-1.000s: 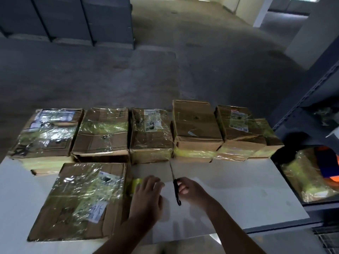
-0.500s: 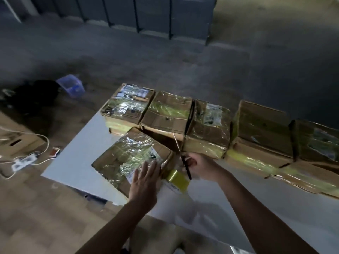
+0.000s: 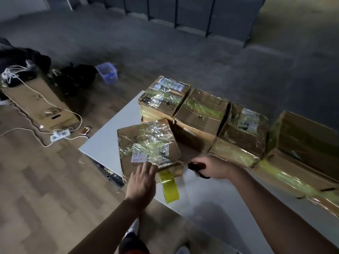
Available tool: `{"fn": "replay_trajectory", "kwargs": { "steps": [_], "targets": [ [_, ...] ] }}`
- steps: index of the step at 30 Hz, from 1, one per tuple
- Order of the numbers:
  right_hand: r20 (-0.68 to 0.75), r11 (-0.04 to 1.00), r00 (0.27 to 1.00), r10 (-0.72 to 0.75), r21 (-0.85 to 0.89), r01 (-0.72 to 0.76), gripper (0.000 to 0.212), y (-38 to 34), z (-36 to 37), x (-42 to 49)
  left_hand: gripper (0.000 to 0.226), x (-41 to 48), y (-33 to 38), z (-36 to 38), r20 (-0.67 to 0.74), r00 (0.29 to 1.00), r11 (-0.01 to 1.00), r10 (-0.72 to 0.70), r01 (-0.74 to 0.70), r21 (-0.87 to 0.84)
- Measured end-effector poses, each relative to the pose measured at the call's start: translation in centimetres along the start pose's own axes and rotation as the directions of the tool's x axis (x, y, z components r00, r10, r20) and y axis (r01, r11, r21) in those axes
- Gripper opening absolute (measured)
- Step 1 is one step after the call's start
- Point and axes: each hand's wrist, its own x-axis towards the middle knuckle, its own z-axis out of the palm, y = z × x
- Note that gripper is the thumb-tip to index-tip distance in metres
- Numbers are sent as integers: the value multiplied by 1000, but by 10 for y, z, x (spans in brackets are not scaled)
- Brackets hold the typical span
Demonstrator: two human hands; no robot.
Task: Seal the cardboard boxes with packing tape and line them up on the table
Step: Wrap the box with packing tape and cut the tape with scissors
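A taped cardboard box (image 3: pixel 145 143) sits near the corner of the white table (image 3: pixel 110 142), in front of a row of several taped boxes (image 3: pixel 201 114). My left hand (image 3: pixel 142 182) lies with straight fingers on the box's near edge. A roll of yellowish packing tape (image 3: pixel 169 187) hangs off that box's near side onto the table. My right hand (image 3: pixel 214 166) grips black-handled scissors (image 3: pixel 194 165), whose blades point left at the tape by the box's near right corner.
On the wooden floor to the left lie a long cardboard box (image 3: pixel 40 105), a white power strip (image 3: pixel 60 134) with cables, dark bags (image 3: pixel 77 76) and a small blue bin (image 3: pixel 108 72). Grey cabinets (image 3: pixel 192 13) line the far wall.
The view has swung left and closer. The scissors went from upright to lying sideways with blades at the box's corner. My left hand stays on the box's near edge.
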Motion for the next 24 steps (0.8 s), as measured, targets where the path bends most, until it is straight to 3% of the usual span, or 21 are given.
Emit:
{"fn": "replay_trajectory", "kwargs": {
  "steps": [2, 3, 4, 6, 7, 8, 9, 11, 19, 24],
  "targets": [
    [51, 998, 999, 2, -60, 1, 24, -5, -6, 1, 11, -12, 21, 2, 70, 976, 959, -205, 215, -187],
    [87, 997, 996, 12, -79, -5, 26, -8, -10, 1, 13, -15, 31, 3, 172, 912, 878, -372, 406, -255],
    [119, 995, 993, 22, -104, -9, 29, -9, -13, 1, 19, -15, 39, 3, 327, 789, 737, -520, 608, -294],
    [163, 988, 985, 50, -150, -25, 28, -10, -20, 1, 22, -9, 45, 4, 596, 524, 335, -609, 850, -406],
    [179, 986, 982, 63, -161, -34, 26, -10, -22, 0, 23, -5, 45, 6, 674, 455, 141, -582, 873, -467],
    [191, 985, 978, 78, -169, -45, 24, -9, -24, 0, 29, -1, 42, 8, 712, 432, 3, -553, 856, -517],
    [202, 983, 975, 90, -174, -55, 25, -8, -27, -1, 37, 3, 39, 10, 724, 431, -71, -539, 833, -549],
    [217, 978, 970, 112, -197, -68, 26, -8, -30, -2, 49, 7, 35, 12, 730, 432, -76, -529, 833, -548],
    [241, 948, 956, 165, -308, -86, 25, -7, -43, -4, 57, 7, 31, 11, 739, 437, 122, -513, 889, -442],
    [290, 932, 935, 204, -351, -95, 33, -10, -41, 1, 52, 8, 29, 12, 735, 458, 204, -500, 887, -414]
  ]
}}
